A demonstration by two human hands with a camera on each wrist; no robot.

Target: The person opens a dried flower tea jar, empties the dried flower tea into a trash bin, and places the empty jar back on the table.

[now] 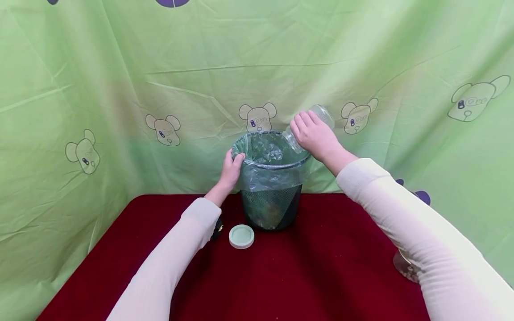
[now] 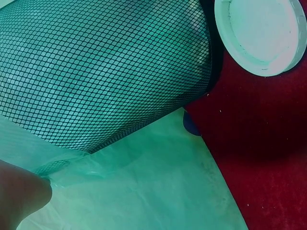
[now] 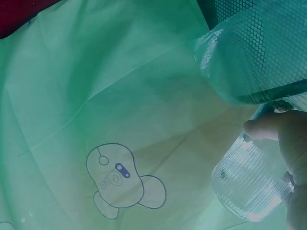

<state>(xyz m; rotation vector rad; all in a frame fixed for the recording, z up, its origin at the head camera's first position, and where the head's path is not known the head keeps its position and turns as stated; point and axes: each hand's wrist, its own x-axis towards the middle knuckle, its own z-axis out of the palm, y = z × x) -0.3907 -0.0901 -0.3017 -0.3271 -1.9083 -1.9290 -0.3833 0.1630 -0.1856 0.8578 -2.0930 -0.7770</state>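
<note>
A black mesh trash bin (image 1: 271,207) lined with a clear plastic bag (image 1: 265,178) stands upright on the table. My left hand (image 1: 230,171) grips its left rim, thumb over the edge on the bag; in the left wrist view only part of that hand (image 2: 24,196) shows beside the mesh. My right hand (image 1: 315,136) holds a clear ribbed jar (image 1: 322,114) tilted over the bin's right rim, its mouth end down at the opening. In the right wrist view the jar (image 3: 249,177) has a few small dark bits in it.
A round whitish lid (image 1: 242,236) lies on the red tablecloth (image 1: 289,276) in front of the bin. A small dark object (image 1: 217,228) peeks out by the left sleeve. Under the right sleeve a clear round container (image 1: 405,266) is partly hidden. A green curtain (image 1: 192,111) hangs close behind.
</note>
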